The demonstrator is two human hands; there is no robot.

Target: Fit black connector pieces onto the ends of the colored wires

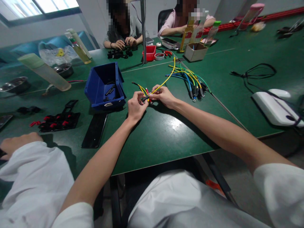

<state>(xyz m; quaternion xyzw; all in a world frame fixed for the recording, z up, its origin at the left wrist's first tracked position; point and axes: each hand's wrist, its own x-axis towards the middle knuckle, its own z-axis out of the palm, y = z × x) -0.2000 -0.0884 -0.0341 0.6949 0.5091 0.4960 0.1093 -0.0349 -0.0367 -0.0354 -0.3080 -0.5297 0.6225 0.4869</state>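
My left hand is closed with a short black tube between its thumb and fingers. Close beside it, my right hand pinches a yellow wire near its lower end, and the wire curves up and away to the right. The fingertips of both hands almost meet. Other short wires, with yellow, green, red and black parts, show behind and between the fingers; what they join is hidden. To the left stands a blue bin with several black tubes inside.
A bundle of blue, green and yellow wires with metal lugs lies at right. A phone and black-and-red parts lie at left, near another person's sleeve. A metal pole rises ahead; a white device sits far right.
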